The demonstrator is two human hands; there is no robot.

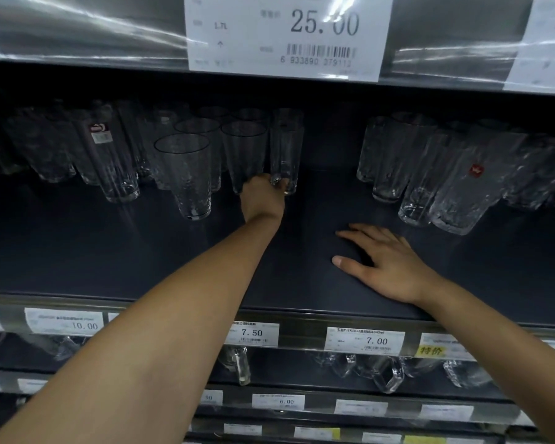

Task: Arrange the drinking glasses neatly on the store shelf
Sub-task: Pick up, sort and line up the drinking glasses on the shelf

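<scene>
The left hand (263,197) grips the tall glass (285,149) only at its base while the right hand (382,261) rests flat on the shelf (141,251), so the glass may tip into the neighbouring tumbler (244,152).

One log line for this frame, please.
left hand: grips tall glass base | right hand: flat on shelf | glass: upright

The bare left arm (173,315) reaches from the lower left of the frame up to its centre. There the left hand (263,198) curls its fingers round the base of a tall clear cylindrical glass (286,145). Right of centre, the right hand (386,262) lies palm down, fingers straight and spread, thumb pointing left.
</scene>
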